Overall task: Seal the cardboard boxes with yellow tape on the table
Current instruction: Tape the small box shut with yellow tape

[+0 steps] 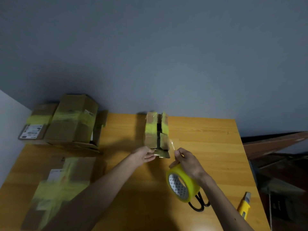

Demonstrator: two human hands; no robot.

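The box stood mid-surface, its top seam gaping. At its 6 o'clock end the left hand kept a narrow grip on the flap, likely to steady it. At 4 o'clock the right hand gripped the roll, with the strip drawn toward the box for sealing. 3 taped boxes sat at 9 o'clock, seemingly set aside.

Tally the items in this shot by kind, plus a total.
Cardboard boxes: 4
Tape roll: 1
Scissors: 1
Utility knife: 1
Total: 7
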